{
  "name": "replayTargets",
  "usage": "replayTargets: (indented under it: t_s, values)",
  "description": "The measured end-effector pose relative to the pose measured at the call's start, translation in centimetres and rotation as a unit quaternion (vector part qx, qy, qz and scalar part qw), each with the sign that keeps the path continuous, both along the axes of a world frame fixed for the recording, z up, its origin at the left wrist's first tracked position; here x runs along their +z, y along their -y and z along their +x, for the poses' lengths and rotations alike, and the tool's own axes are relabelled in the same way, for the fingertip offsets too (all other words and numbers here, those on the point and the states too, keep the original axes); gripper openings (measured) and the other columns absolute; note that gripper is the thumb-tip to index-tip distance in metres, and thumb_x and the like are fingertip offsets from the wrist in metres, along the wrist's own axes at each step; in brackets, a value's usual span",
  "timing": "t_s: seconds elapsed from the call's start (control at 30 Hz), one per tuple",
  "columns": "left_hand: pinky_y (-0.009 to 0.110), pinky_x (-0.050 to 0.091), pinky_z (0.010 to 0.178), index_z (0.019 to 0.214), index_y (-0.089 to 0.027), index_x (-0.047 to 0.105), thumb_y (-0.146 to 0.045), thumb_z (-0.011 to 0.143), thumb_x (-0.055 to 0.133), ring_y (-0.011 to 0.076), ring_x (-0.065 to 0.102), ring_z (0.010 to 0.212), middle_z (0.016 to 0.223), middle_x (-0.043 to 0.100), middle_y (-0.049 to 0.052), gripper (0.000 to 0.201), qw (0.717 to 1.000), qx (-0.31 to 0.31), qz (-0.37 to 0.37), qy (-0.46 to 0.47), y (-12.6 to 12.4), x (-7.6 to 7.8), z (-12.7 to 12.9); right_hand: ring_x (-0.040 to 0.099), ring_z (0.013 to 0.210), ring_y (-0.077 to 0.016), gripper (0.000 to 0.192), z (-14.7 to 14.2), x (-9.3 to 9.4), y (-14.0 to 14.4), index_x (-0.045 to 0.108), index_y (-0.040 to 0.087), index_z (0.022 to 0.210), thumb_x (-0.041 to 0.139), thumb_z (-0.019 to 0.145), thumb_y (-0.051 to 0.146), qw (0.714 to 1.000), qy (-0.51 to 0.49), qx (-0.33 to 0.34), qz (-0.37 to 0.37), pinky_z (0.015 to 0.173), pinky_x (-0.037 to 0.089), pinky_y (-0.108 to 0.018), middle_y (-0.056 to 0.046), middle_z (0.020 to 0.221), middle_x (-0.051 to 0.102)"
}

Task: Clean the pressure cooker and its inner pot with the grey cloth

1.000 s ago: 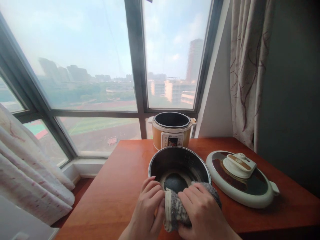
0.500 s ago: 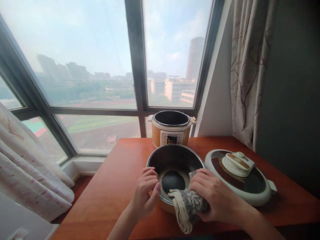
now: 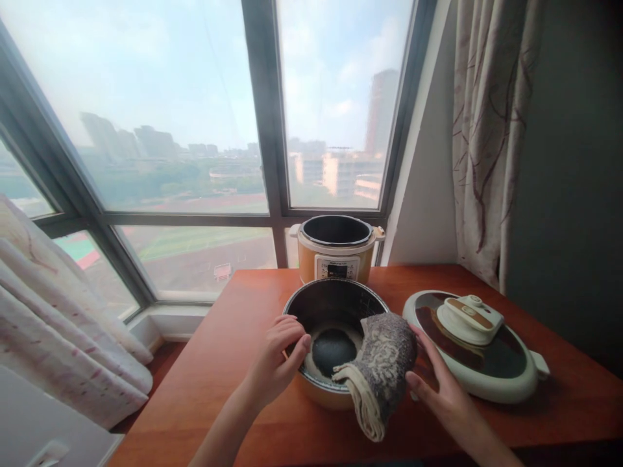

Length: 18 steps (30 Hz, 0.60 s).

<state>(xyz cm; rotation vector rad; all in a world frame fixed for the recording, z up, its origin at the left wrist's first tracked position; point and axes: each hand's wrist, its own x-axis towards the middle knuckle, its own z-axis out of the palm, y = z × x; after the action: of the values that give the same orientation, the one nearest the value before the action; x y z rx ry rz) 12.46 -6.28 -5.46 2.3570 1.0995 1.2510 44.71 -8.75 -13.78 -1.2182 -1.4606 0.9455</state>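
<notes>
My left hand (image 3: 281, 352) is closed on the left rim of a dark inner pot (image 3: 335, 301), fingers over the edge and thumb toward the inside. A folded grey and cream patterned cloth (image 3: 387, 360) lies draped over the pot's right front rim, its cream edge hanging outside. My right hand (image 3: 435, 383) is at the cloth's right side, with thumb and fingers spread apart; the fingertips are at the cloth's edge and are not wrapped round it. Inside the pot, a pale ring surrounds the dark middle of its bottom.
Behind the inner pot stands the cooker body (image 3: 335, 250), with a control panel and no lid on. Its lid (image 3: 506, 383) lies on the wooden table (image 3: 204, 389) to the right. Windows (image 3: 195, 110) rise behind, with curtains (image 3: 487, 130) at both sides.
My right hand has loosened from its grip on the cloth and shifted to its right side. The cloth now spreads wider over the rim. My left hand stays at the pot's rim.
</notes>
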Motion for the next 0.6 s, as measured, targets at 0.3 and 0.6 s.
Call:
replayTargets:
  t_s: [0.3,0.6]
  values:
    - [0.041,0.047,0.105,0.131,-0.024,0.055,-0.021,0.091,0.056,0.0259,0.057,0.123,0.135,0.059,0.012,0.04,0.992,-0.097,-0.078,-0.034,4.1,4.3,5.5,0.071,0.104,-0.0293,0.046,-3.0,-2.1,1.3,0.068,0.025,0.114,0.052,0.091,0.062,0.91,-0.365,0.017,-0.196,0.096,0.054,-0.052,-0.008,0.11,0.075]
    - [0.045,0.041,0.108,0.151,-0.02,0.04,-0.059,0.078,0.07,0.0358,0.052,0.131,0.148,0.052,0.016,0.088,0.937,-0.122,-0.299,-0.132,3.4,5.8,8.4,0.072,0.094,-0.0278,0.066,-4.6,6.8,1.0,0.062,0.019,0.127,0.084,0.07,0.044,0.869,-0.442,-0.12,-0.187,0.081,0.059,-0.038,-0.006,0.103,0.076]
